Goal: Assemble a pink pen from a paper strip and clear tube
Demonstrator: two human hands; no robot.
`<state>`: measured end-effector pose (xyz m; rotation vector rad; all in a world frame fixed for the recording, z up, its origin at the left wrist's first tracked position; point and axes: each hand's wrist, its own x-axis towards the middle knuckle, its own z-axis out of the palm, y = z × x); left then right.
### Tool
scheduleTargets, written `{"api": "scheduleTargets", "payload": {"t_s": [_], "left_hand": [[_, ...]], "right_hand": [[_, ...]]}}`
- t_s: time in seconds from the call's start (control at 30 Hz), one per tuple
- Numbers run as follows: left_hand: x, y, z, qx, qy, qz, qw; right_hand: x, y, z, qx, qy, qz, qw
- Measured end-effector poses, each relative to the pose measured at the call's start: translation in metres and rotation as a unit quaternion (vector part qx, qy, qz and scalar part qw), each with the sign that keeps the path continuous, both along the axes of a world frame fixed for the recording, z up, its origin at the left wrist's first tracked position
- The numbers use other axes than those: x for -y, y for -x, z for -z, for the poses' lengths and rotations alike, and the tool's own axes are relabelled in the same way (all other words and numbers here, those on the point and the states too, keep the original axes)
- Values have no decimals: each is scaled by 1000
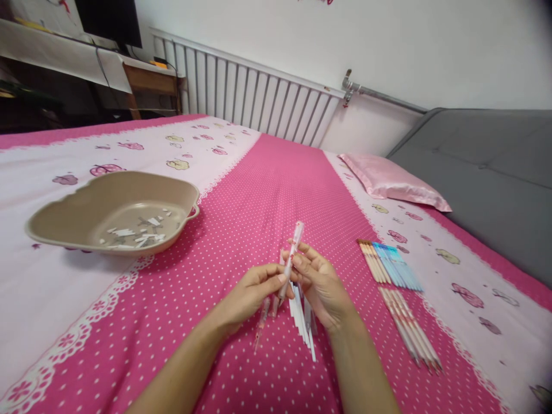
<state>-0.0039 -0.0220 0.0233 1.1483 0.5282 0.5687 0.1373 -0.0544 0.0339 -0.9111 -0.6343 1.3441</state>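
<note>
Both of my hands meet over a pink dotted bed cover [267, 195]. My left hand [252, 293] pinches the lower part of a clear pen [292, 257] with a pink pattern. My right hand [319, 282] closes its fingers round the same pen higher up, and the pen points up and away from me. Under my hands lie several white pen refills [302, 322] and another clear pen [261, 325] on the cover.
A beige tray [86, 207] with several small white pieces stands at the left. Rows of pens [390, 263] and more pens [409, 328] lie at the right. A pink pillow [392, 181], a grey headboard [487, 172] and a white radiator [250, 98] lie beyond.
</note>
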Motion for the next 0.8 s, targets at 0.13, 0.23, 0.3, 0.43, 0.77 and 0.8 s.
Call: {"api": "scheduleTargets", "payload": {"t_s": [0.13,0.23,0.3,0.43,0.77,0.8], "left_hand": [[0,-1,1,-4,-8,-5,1000],[-1,-2,4,6,-13,-12,1000],[-1,-3,5,8,-17,-24,1000],[-1,-4,6,7,-20,-36,999],[-2,1,0,33,20,7,999],[-2,1,0,33,22,9,999]], "right_hand": [[0,1,-1,5,-7,9,1000],[1,1,-1,18,-8,10,1000],[1,2,-1,29,-9,4,1000],[3,3,-2,34,-12,-8,999],[3,0,-2,1,-14,-44,999],[3,1,-3,-1,-14,-40,999]]}}
